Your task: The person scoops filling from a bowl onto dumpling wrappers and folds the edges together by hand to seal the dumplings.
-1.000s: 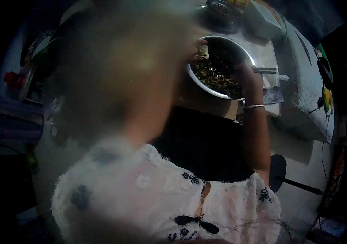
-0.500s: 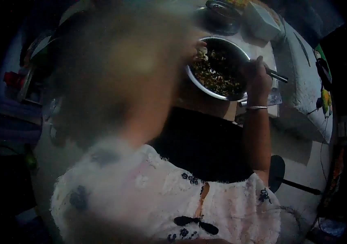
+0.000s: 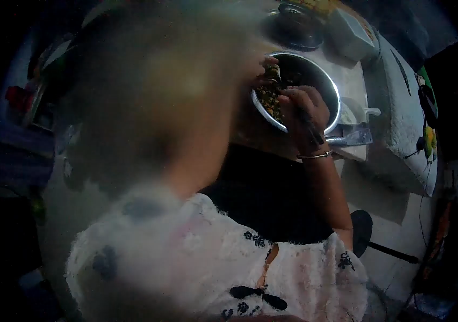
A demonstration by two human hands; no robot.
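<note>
Crossing leftward over the metal bowl (image 3: 338,88), the right hand (image 3: 307,102) has just moved in from its place at the right rim. In the head view, the dark handle (image 3: 311,127) in its grip, which stuck out to the right half a second ago, now slants back over the wrist toward the bracelet (image 3: 315,155). The work is thus nearer the left side of the bowl, over the chopped greens (image 3: 269,102). The handle's far end is hidden by the fingers.

The right forearm reaches up from below, wrist above the near rim, fingers curled closed around the handle. The left hand (image 3: 264,71), partly lost in a blurry smear, stays at the left edge, its fingers on either side of a pale piece (image 3: 276,71); I cannot tell whether they pinch it.

The bowl sits on the pale desk (image 3: 343,60), just beside a flat metal blade (image 3: 359,135) on its right; a dark round vessel (image 3: 295,33) and a white box (image 3: 350,33) stand beyond it.
</note>
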